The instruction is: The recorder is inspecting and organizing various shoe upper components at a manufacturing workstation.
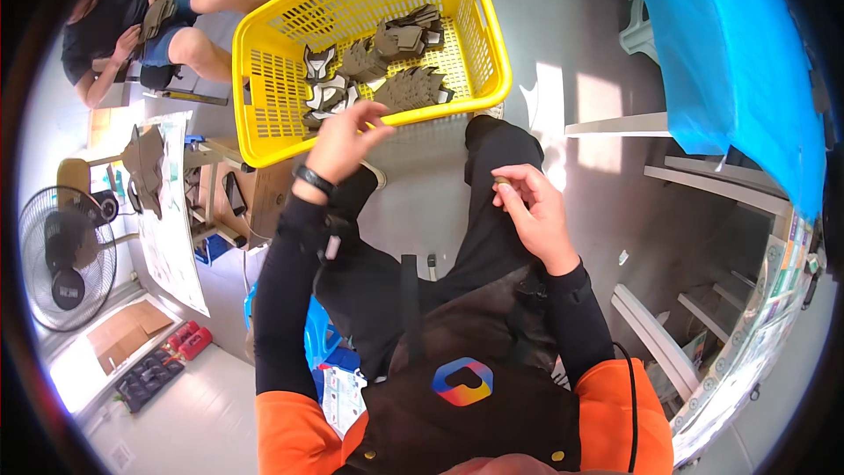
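My left hand hovers at the near rim of a yellow plastic basket, its fingers loosely bent and apart, with nothing seen in them. Inside the basket lie stacks of flat grey-brown cut pieces with notched edges. Several curved pieces with white parts rest at its left side, close to my left fingers. Above my right thigh, my right hand pinches a small dark brownish piece between thumb and fingertips. Its exact kind is too small to make out.
At the upper left a seated person holds similar grey-brown pieces. A standing fan and a wooden table with a phone are at left. Blue sheeting hangs at right over pale beams. A blue stool is beside me.
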`<action>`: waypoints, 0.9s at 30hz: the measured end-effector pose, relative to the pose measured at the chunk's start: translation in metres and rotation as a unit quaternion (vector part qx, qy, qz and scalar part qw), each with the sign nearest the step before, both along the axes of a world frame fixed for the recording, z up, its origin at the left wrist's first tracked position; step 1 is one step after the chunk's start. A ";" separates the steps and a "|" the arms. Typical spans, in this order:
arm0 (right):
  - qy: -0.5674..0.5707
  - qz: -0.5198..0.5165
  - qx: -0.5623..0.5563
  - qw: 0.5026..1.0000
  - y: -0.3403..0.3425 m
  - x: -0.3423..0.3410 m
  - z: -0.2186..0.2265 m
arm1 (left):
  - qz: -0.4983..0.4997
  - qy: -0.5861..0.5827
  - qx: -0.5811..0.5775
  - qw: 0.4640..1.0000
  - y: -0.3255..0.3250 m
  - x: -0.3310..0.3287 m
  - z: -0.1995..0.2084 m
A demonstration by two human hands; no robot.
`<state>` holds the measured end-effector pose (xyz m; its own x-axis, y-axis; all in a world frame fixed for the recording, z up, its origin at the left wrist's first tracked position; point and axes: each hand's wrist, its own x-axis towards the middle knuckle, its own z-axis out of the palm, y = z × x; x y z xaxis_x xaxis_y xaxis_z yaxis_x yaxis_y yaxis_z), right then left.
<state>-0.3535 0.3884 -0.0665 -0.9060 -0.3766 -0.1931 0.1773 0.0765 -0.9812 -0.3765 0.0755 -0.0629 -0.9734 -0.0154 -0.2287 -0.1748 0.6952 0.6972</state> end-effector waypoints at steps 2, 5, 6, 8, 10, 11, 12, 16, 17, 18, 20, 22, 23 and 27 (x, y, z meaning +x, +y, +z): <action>0.011 -0.021 0.005 1.000 0.000 -0.003 -0.003 | -0.003 -0.062 -0.119 0.991 -0.039 -0.028 -0.031; 0.107 -0.020 0.144 0.984 -0.008 -0.004 -0.003 | -0.089 -0.129 -0.237 0.959 -0.089 -0.060 -0.071; 0.099 -0.022 0.146 0.984 -0.009 -0.005 -0.004 | -0.125 -0.146 -0.257 0.947 -0.099 -0.071 -0.088; 0.133 -0.064 0.139 0.979 -0.011 -0.006 -0.004 | -0.193 -0.189 -0.292 0.917 -0.121 -0.088 -0.113; 0.153 -0.065 0.160 0.973 -0.005 -0.011 -0.005 | -0.264 -0.227 -0.330 0.877 -0.127 -0.108 -0.141; 0.154 -0.066 0.172 0.971 -0.004 -0.012 -0.004 | -0.296 -0.230 -0.341 0.862 -0.129 -0.114 -0.154; 0.166 -0.064 0.195 0.965 0.000 -0.014 -0.004 | -0.303 -0.235 -0.335 0.861 -0.123 -0.122 -0.169; 0.146 -0.039 0.246 0.957 -0.002 -0.022 0.009 | -0.477 -0.184 -0.320 0.798 -0.102 -0.146 -0.224; 0.147 -0.025 0.253 0.956 -0.003 -0.026 0.011 | -0.477 -0.179 -0.308 0.804 -0.101 -0.148 -0.238; 0.149 -0.032 0.257 0.954 -0.006 -0.027 0.012 | -0.476 -0.173 -0.296 0.810 -0.100 -0.147 -0.254; 0.130 -0.027 0.263 0.956 -0.007 -0.026 0.015 | -0.474 -0.166 -0.298 0.812 -0.115 -0.142 -0.284; 0.135 -0.017 0.280 0.950 -0.006 -0.027 0.016 | -0.474 -0.211 -0.311 0.796 -0.109 -0.145 -0.293; 0.149 -0.008 0.289 0.945 -0.005 -0.028 0.017 | -0.473 -0.206 -0.303 0.801 -0.107 -0.144 -0.299; 0.154 -0.003 0.294 0.943 -0.006 -0.030 0.017 | -0.480 -0.158 -0.312 0.804 -0.105 -0.143 -0.307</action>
<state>-0.3835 0.3821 -0.0500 -0.9553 -0.2803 -0.0943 -0.1064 0.6232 -0.7748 -0.5196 -0.0294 -0.3695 -0.4993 0.5009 -0.7070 0.5522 0.8127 0.1858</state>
